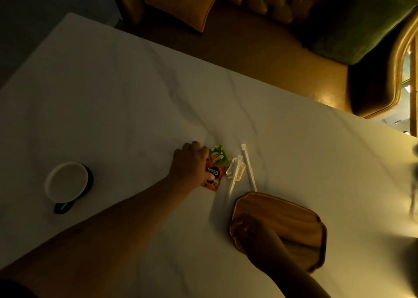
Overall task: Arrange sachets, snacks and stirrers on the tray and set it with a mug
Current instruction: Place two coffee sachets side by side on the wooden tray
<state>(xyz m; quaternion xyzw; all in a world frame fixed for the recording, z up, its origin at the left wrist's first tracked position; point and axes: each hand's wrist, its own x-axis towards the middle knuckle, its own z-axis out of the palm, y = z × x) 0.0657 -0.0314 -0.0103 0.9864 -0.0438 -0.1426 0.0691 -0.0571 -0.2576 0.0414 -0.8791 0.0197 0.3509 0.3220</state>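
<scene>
Location: red sachet (pixel 214 175) flat on table (pixel 113 94), between mug (pixel 66 182) and tray (pixel 294 218), green sachet (pixel 217 154) just beside. Left hand (pixel 190 164) curled over it, pinching edge. Right hand (pixel 245 228) gripping tray rim, dim. Light, floppy, slick foil; best pinched at corner, weight negligible.

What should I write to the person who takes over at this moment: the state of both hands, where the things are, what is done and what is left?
Left hand: on the red sachet, seems to pinch it.
Right hand: grips the near rim of the tray.
On the table beyond the tray: green sachet, snack packet, two stirrers. The mug stands apart, far left.
Done: nothing lies on the tray yet.
Left: put sachets, snack and stirrers on the tray, then set the mug with it.
</scene>
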